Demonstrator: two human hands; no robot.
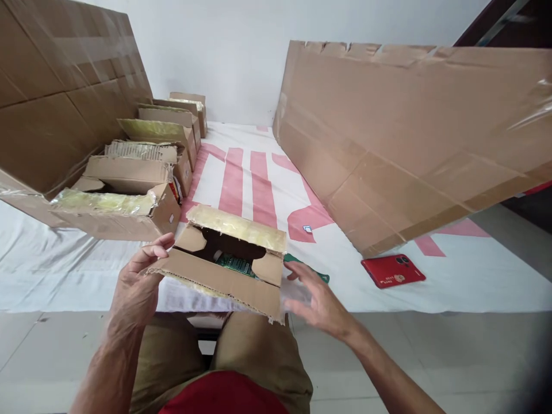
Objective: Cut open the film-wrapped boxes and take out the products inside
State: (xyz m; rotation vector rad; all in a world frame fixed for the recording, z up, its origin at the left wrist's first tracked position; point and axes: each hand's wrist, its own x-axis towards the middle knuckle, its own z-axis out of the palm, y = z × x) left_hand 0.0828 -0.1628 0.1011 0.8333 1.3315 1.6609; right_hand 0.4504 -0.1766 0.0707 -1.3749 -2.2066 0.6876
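An open cardboard box (241, 287) sits in front of me at the table's front edge, its flaps spread. Inside it lies a green bottle (236, 263) with a pale cap, partly hidden by the box walls. My left hand (144, 270) is closed on the box's left end, fingers at the corner of the near flap. On the other side, my right hand (317, 299) holds its fingers apart beside the box's right end. A flat green object (319, 274) lies behind the right fingers, mostly covered, so its kind is unclear.
Several small cardboard boxes (166, 210) stand in a row at left, against a large cardboard panel (64, 86). Another large panel (409, 132) leans at right. A red phone (392, 271) lies near the front edge of the white and pink cloth (470, 276).
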